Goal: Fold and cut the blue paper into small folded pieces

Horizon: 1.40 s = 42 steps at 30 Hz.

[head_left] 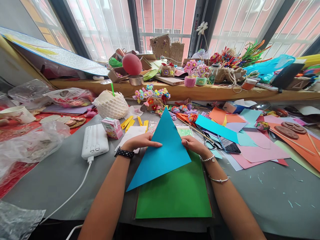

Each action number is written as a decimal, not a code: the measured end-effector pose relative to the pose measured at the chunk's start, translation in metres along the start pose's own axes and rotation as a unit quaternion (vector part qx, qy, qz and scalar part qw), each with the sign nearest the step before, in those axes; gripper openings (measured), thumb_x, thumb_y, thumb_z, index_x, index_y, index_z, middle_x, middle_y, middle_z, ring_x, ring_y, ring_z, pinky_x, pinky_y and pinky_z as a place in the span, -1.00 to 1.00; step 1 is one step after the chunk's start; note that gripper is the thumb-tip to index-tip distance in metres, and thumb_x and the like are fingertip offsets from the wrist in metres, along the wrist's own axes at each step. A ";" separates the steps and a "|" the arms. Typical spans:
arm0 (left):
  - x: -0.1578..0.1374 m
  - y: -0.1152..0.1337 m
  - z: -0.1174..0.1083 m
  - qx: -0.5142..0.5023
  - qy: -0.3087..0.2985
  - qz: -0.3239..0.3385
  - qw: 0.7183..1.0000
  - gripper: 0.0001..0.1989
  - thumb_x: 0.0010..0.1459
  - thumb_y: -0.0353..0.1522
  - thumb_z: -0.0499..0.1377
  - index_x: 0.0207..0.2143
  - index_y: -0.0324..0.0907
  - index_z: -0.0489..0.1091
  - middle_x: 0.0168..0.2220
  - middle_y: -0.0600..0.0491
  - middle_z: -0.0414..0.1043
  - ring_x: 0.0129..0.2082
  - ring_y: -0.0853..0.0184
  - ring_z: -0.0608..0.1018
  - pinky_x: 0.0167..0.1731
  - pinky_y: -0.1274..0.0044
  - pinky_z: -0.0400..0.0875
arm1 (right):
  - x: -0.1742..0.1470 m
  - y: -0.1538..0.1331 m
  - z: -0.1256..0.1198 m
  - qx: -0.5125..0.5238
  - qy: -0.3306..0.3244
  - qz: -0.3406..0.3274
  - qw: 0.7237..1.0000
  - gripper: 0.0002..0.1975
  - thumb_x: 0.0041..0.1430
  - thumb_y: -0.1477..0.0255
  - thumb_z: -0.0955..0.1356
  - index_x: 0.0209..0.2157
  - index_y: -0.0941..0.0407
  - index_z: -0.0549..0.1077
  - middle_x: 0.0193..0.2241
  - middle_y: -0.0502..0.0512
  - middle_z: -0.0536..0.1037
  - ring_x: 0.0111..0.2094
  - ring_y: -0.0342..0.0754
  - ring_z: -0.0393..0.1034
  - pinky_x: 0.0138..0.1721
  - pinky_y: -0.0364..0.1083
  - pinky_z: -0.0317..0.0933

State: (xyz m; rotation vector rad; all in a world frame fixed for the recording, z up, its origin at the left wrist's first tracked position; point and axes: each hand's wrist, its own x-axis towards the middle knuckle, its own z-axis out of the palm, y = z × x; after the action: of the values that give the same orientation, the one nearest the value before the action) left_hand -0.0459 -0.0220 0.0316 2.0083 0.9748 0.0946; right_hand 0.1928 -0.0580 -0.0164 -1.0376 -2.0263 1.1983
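Note:
A sheet of blue paper (162,156), triangular in outline with one corner pointing away from me, is held up in both hands. My left hand (141,141) grips its left edge, the thumb lying on the front and the other fingers hidden behind. On the right edge, my right hand (193,145) pinches the paper between thumb and fingers. Below it lies a stack of paper with a green sheet (175,200) on top, partly covered by the blue paper. Scissors (211,144) and a phone (228,145) lie to the right of my right hand.
A white power bank (95,141) with a cable and a small pink drink carton (112,128) stand at left. Behind them sits a coconut in foam netting (111,104). Coloured paper pieces (262,143) spread across the right. Craft flowers (152,96) stand before the window ledge (162,87).

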 end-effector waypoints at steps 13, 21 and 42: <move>-0.002 0.001 0.002 -0.080 -0.032 0.028 0.996 -0.58 -0.13 -0.06 0.12 -0.69 -0.21 0.12 -0.68 0.18 0.06 -0.63 0.47 0.16 -0.67 0.61 0.02 | 0.001 0.000 0.005 0.057 0.021 -0.012 0.998 -0.38 -0.16 -0.19 0.09 -0.72 0.13 0.10 -0.74 -0.12 0.07 -0.67 -0.24 -0.03 -0.66 -0.21 -0.14; -0.003 0.005 0.006 -0.139 0.011 0.029 0.990 -0.58 -0.19 -0.11 0.20 -0.32 -0.21 0.35 -0.38 0.06 0.41 -0.32 0.28 0.41 -0.41 0.57 0.28 | 0.003 -0.001 0.008 0.067 -0.005 -0.032 0.997 -0.38 -0.14 -0.17 0.09 -0.72 0.14 0.11 -0.74 -0.11 0.06 -0.68 -0.25 -0.05 -0.66 -0.20 -0.12; 0.005 0.009 0.016 -0.135 0.170 -0.069 0.974 -0.55 -0.23 -0.01 0.17 -0.60 -0.19 0.13 -0.60 0.14 0.16 -0.56 0.40 0.24 -0.65 0.58 0.01 | 0.004 -0.004 0.012 0.022 -0.042 -0.026 0.999 -0.35 -0.14 -0.19 0.04 -0.64 0.15 0.22 -0.64 -0.01 0.22 -0.56 -0.15 0.10 -0.52 -0.15 0.07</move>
State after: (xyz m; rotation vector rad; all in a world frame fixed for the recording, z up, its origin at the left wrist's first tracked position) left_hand -0.0306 -0.0323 0.0265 1.7001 1.2413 0.4829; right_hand 0.1803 -0.0614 -0.0175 -0.9228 -2.0673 1.2727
